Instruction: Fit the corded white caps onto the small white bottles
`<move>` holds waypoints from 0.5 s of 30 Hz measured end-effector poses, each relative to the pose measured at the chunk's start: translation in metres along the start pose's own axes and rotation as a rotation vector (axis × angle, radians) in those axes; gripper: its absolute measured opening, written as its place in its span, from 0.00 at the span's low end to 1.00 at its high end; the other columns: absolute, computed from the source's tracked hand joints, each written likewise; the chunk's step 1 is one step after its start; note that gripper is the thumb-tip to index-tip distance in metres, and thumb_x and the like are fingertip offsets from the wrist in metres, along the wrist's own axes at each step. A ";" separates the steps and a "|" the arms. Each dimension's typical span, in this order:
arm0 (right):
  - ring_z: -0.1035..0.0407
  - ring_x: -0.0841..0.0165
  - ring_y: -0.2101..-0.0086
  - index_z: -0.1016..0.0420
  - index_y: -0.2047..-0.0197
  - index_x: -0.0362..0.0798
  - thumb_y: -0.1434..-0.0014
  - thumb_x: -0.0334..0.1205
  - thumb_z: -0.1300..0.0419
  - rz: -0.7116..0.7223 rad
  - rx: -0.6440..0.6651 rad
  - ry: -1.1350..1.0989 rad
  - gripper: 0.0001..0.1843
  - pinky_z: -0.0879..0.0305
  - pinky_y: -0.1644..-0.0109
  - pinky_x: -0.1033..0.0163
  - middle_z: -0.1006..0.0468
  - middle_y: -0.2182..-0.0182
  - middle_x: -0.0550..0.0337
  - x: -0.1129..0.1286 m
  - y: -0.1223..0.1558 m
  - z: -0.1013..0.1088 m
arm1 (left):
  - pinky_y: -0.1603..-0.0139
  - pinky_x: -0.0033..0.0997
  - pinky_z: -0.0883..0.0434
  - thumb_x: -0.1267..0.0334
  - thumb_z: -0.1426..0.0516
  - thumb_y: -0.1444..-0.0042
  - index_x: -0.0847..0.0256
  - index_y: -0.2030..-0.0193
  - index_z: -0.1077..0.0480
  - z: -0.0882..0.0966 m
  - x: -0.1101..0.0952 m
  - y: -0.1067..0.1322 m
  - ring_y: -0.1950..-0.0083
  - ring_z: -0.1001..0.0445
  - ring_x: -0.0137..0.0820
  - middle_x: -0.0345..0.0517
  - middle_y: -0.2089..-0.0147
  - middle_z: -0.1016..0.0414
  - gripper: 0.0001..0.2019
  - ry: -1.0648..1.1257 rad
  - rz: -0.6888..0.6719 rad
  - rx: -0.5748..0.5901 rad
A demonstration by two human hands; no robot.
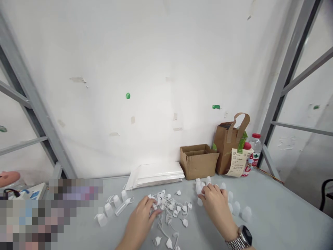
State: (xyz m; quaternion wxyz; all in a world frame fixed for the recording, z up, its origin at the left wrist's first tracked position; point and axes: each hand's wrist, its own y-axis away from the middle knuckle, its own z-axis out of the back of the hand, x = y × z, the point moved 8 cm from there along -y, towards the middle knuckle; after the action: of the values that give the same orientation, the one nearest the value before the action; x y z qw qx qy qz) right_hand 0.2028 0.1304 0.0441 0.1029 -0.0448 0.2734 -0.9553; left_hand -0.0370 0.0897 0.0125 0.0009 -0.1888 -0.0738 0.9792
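My left hand point(140, 217) rests its fingertips on the edge of a tangled pile of small white plastic caps with thin tether loops point(169, 208). Whether it pinches anything, I cannot tell. My right hand point(214, 206) is against a cluster of translucent plastic bottles point(199, 189), and its fingers hide part of them. Further translucent bottles point(236, 208) stand to the right of that hand. To the left of the pile lie several similar bottles point(109, 210) with tethered caps. A metal wristwatch point(244, 237) sits on my right wrist.
All this lies on a grey table point(281, 211). Behind stand white padded envelopes point(156, 175), an open cardboard box point(199, 161), a brown paper bag point(225, 146) with a printed receipt point(236, 161), and a water bottle point(256, 149). A pixelated patch covers the near left.
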 end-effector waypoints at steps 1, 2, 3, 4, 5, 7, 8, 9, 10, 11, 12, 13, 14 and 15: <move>0.33 0.58 0.68 0.30 0.75 0.46 0.46 0.33 0.40 0.013 -0.010 -0.029 0.06 0.50 0.64 0.55 0.26 0.73 0.57 0.003 0.001 0.001 | 0.60 0.30 0.32 0.58 0.53 0.42 0.58 0.59 0.31 0.007 0.004 0.000 0.60 0.27 0.33 0.45 0.60 0.27 0.13 -0.073 0.027 -0.042; 0.33 0.58 0.68 0.30 0.75 0.47 0.46 0.33 0.40 0.025 -0.018 -0.057 0.06 0.50 0.64 0.56 0.26 0.73 0.58 0.006 0.001 0.001 | 0.60 0.31 0.32 0.58 0.55 0.41 0.59 0.58 0.31 0.014 0.010 0.000 0.59 0.27 0.34 0.46 0.60 0.27 0.14 -0.169 0.066 -0.094; 0.33 0.59 0.68 0.31 0.74 0.47 0.46 0.33 0.40 0.038 -0.024 -0.082 0.06 0.50 0.64 0.56 0.26 0.73 0.58 0.009 0.002 0.001 | 0.59 0.32 0.32 0.61 0.55 0.41 0.61 0.57 0.31 0.023 0.016 0.001 0.58 0.27 0.35 0.49 0.60 0.27 0.14 -0.275 0.112 -0.147; 0.33 0.59 0.68 0.31 0.74 0.47 0.47 0.33 0.39 0.051 -0.030 -0.099 0.06 0.50 0.63 0.56 0.27 0.73 0.59 0.012 0.003 0.000 | 0.59 0.33 0.32 0.64 0.55 0.41 0.64 0.57 0.31 0.030 0.022 0.003 0.56 0.27 0.38 0.52 0.59 0.26 0.14 -0.382 0.163 -0.192; 0.33 0.59 0.68 0.32 0.74 0.48 0.47 0.32 0.39 0.063 -0.034 -0.108 0.06 0.51 0.63 0.56 0.27 0.73 0.59 0.014 0.004 -0.001 | 0.59 0.36 0.32 0.68 0.55 0.42 0.67 0.58 0.30 0.035 0.028 0.004 0.56 0.27 0.41 0.56 0.59 0.27 0.14 -0.445 0.208 -0.218; 0.33 0.59 0.69 0.32 0.74 0.48 0.47 0.32 0.40 0.085 -0.037 -0.115 0.07 0.51 0.63 0.56 0.27 0.73 0.59 0.018 0.006 -0.006 | 0.62 0.39 0.32 0.76 0.57 0.45 0.72 0.60 0.29 0.041 0.038 0.007 0.56 0.28 0.46 0.62 0.61 0.26 0.15 -0.510 0.276 -0.235; 0.33 0.59 0.69 0.32 0.74 0.48 0.47 0.31 0.40 0.093 -0.039 -0.116 0.07 0.51 0.64 0.57 0.26 0.74 0.59 0.020 0.007 -0.009 | 0.63 0.39 0.32 0.79 0.58 0.46 0.73 0.62 0.29 0.041 0.041 0.008 0.57 0.28 0.47 0.63 0.61 0.26 0.17 -0.516 0.294 -0.234; 0.33 0.59 0.69 0.32 0.74 0.48 0.46 0.31 0.41 0.099 -0.041 -0.118 0.07 0.51 0.64 0.57 0.26 0.74 0.60 0.021 0.008 -0.011 | 0.64 0.39 0.32 0.81 0.59 0.47 0.73 0.63 0.29 0.041 0.042 0.008 0.57 0.27 0.47 0.63 0.62 0.26 0.19 -0.524 0.305 -0.232; 0.32 0.59 0.69 0.32 0.74 0.48 0.46 0.30 0.42 0.102 -0.045 -0.119 0.07 0.51 0.64 0.57 0.26 0.74 0.60 0.021 0.008 -0.013 | 0.64 0.38 0.32 0.82 0.60 0.48 0.73 0.63 0.28 0.040 0.043 0.008 0.57 0.27 0.47 0.63 0.62 0.26 0.20 -0.531 0.311 -0.230; 0.32 0.59 0.70 0.32 0.74 0.48 0.46 0.30 0.42 0.105 -0.050 -0.120 0.07 0.52 0.64 0.57 0.26 0.74 0.60 0.022 0.009 -0.015 | 0.64 0.38 0.32 0.83 0.61 0.49 0.72 0.63 0.28 0.039 0.044 0.008 0.57 0.28 0.47 0.62 0.62 0.25 0.21 -0.537 0.314 -0.227; 0.32 0.59 0.70 0.32 0.74 0.48 0.46 0.30 0.43 0.109 -0.055 -0.120 0.07 0.52 0.64 0.57 0.25 0.75 0.60 0.022 0.009 -0.016 | 0.62 0.39 0.32 0.84 0.62 0.49 0.72 0.63 0.28 0.038 0.045 0.007 0.56 0.28 0.47 0.62 0.62 0.25 0.22 -0.541 0.316 -0.224; 0.32 0.59 0.70 0.32 0.74 0.48 0.45 0.30 0.43 0.114 -0.059 -0.118 0.07 0.52 0.64 0.57 0.25 0.75 0.59 0.022 0.010 -0.017 | 0.61 0.39 0.32 0.84 0.61 0.49 0.71 0.63 0.28 0.038 0.045 0.007 0.56 0.28 0.47 0.62 0.62 0.24 0.22 -0.544 0.318 -0.220; 0.31 0.59 0.70 0.32 0.74 0.48 0.45 0.30 0.44 0.118 -0.062 -0.116 0.07 0.52 0.64 0.57 0.25 0.75 0.59 0.022 0.010 -0.017 | 0.61 0.40 0.33 0.84 0.61 0.49 0.71 0.63 0.27 0.037 0.046 0.006 0.56 0.27 0.47 0.61 0.62 0.24 0.22 -0.545 0.319 -0.213; 0.31 0.59 0.70 0.33 0.74 0.48 0.44 0.30 0.45 0.123 -0.064 -0.113 0.08 0.52 0.64 0.57 0.25 0.75 0.59 0.022 0.010 -0.016 | 0.60 0.40 0.33 0.84 0.61 0.49 0.71 0.64 0.27 0.037 0.047 0.006 0.56 0.27 0.46 0.61 0.63 0.23 0.22 -0.544 0.318 -0.203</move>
State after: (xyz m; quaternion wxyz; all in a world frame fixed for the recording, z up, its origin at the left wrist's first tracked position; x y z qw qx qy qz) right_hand 0.1803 0.1253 0.0253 0.1750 -0.0851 0.2999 -0.9339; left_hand -0.0938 0.0803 0.0284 -0.1905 0.0715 -0.1381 0.9693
